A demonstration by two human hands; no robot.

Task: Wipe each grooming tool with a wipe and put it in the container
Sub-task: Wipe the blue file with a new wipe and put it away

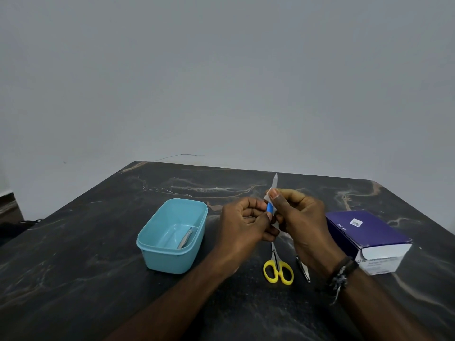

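my left hand pinching one blue-handled nail file, my right hand pinching one wipe round it, one blue tub, one pair of scissors, one nail clipper

Wall: we see a plain, pale grey wall filling the upper half of the view, bare and evenly toned.
Wall mark: we notice a thin dark line, like a hairline crack or a stray wire, just above the far table edge.
Table: we look down on a dark, marble-patterned tabletop with tan and white veins and rounded far corners.
Left edge: we make out a brownish piece of furniture or skirting low against the wall, with something dark beside it that we cannot identify.
Light: we find it dim, soft and even, without hard shadows.
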